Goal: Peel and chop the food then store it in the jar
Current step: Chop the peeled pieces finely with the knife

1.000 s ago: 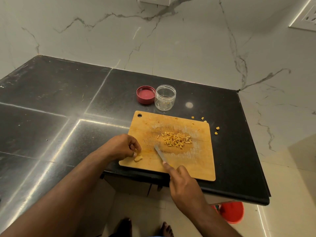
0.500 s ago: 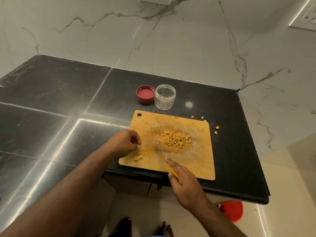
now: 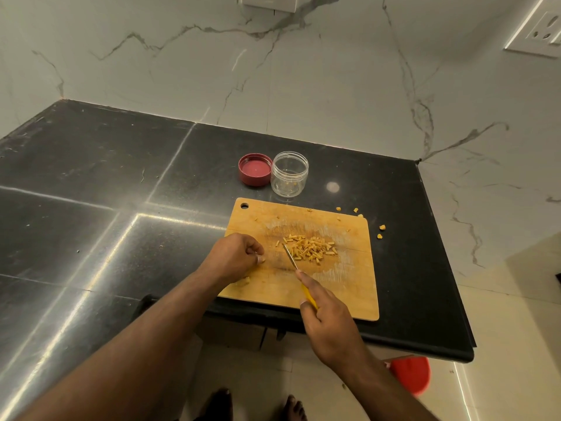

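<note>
Fingers of the right hand are curling around the yellow handle of a knife, with the forefinger lying straight along the top toward the blade. Its blade is pointing up and left, the tip sitting at the near-left edge of the pile of chopped pieces in the middle of the wooden cutting board. The left hand is resting on the board's left side, fingers curled in and pinching a small yellow bit at the fingertips. Another chunk is lying on the board just below that hand. A clear jar is standing open on the black counter just behind the board, with its red lid lying upturned beside it on the left. A few stray bits are lying on the counter off the board's far right corner.
</note>
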The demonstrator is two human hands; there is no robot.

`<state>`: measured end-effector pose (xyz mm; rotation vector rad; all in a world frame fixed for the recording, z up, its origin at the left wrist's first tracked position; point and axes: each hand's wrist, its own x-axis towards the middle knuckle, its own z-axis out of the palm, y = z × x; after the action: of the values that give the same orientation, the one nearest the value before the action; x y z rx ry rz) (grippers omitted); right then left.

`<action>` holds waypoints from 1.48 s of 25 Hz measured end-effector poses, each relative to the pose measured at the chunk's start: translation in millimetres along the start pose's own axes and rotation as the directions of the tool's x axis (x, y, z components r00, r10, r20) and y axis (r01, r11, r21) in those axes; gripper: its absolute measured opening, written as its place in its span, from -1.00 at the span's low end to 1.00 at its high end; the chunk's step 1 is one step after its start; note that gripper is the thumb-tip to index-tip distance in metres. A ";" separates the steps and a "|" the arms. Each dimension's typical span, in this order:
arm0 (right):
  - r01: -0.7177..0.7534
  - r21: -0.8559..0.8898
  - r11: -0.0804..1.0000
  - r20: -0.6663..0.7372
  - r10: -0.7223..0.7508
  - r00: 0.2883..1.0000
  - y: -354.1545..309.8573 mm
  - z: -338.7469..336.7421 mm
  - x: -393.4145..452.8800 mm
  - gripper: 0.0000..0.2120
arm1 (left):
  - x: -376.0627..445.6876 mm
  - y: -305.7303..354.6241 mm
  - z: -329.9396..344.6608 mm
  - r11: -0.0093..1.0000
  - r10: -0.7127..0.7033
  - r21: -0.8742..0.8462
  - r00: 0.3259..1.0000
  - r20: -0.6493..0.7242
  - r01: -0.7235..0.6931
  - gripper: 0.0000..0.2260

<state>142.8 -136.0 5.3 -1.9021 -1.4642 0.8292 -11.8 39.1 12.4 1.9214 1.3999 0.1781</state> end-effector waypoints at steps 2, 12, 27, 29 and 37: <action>-0.008 0.002 1.000 0.000 0.008 1.000 -0.4 -0.8 -1.6 -0.52 | -0.7 -4.2 -1.9 1.000 -0.006 0.010 1.000 -0.024 0.006 -0.78; -0.040 -0.096 0.995 0.004 0.041 0.999 -7.3 1.9 3.5 -0.46 | -6.0 -8.1 9.3 1.000 0.009 0.011 0.995 -0.095 -0.008 -0.86; 0.033 -0.210 0.977 0.140 -0.004 0.990 -32.3 9.5 8.6 -0.48 | -4.0 0.3 16.0 0.997 -0.013 -0.072 0.993 -0.116 0.005 -0.96; 0.042 -0.236 0.971 0.143 -0.008 0.990 -35.1 11.4 10.1 -0.48 | -3.4 0.5 15.7 0.997 -0.011 -0.071 0.993 -0.114 0.003 -0.96; 0.007 -0.234 0.972 0.140 0.027 0.990 -34.4 6.9 -11.2 -0.48 | -1.6 -0.7 16.0 0.998 -0.018 -0.062 0.994 -0.112 0.011 -0.97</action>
<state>114.5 -138.9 28.7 -2.0583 -1.7046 0.8426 -4.9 30.2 1.0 1.8747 1.4647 0.3236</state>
